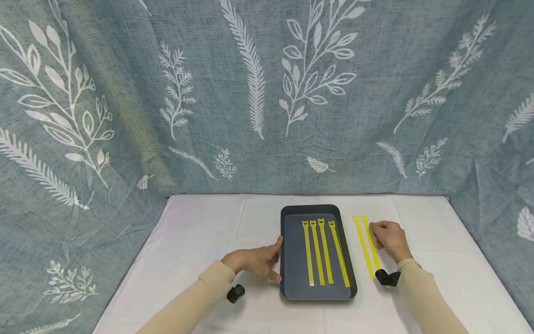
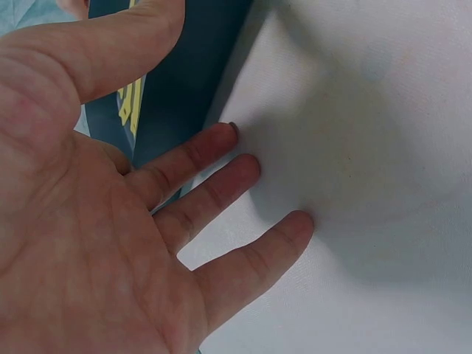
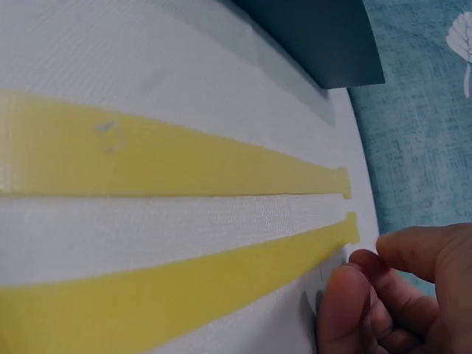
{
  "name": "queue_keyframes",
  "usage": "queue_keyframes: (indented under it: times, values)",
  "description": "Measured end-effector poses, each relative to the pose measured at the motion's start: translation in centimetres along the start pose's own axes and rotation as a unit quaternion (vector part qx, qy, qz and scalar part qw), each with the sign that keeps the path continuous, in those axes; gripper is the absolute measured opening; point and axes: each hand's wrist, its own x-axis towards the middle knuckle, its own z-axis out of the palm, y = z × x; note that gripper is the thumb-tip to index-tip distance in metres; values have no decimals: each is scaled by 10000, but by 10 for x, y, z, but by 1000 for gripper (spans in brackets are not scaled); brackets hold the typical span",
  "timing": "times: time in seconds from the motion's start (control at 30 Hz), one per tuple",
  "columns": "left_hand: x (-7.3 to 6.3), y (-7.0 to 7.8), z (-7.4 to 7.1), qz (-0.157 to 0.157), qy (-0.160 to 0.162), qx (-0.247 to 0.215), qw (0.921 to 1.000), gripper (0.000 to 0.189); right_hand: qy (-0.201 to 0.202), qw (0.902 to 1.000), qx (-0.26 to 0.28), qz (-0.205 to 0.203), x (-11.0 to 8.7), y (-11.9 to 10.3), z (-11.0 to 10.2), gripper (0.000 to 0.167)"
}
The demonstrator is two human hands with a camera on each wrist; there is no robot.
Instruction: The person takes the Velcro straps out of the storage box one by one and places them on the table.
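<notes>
Left hand [image 1: 256, 260], fingers spread, touches the tray [image 1: 293, 257] at left. Right hand [image 1: 391, 237], fingers curled, sits beside the rightmost strap [image 1: 371, 242], far end.

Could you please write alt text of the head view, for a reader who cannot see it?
A person's left hand is at the edge of a dark tray holding four yellow straps; the right hand is beside two more straps on a white tabletop. Behind hangs leaf-patterned blue-green fabric.
</notes>
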Motion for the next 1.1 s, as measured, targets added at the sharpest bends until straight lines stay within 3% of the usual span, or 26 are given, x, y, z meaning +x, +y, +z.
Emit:
queue_keyframes:
  times: [0.4,0.57,0.73,1.1]
  values:
    - [1,2,4,-30,1,210,9998,114,-276,9970,699,182,3,-9,-8,46]
    - [0,2,5,-50,31,274,9996,114,-400,9947,949,43,6,-33,-13,51]
    - [-3,4,6,-71,35,244,9997,114,-736,9858,1501,-135,6,-64,-18,53]
    - [-2,2,6,-60,53,204,9998,116,-1406,9725,1764,-581,-2,-106,-18,55]
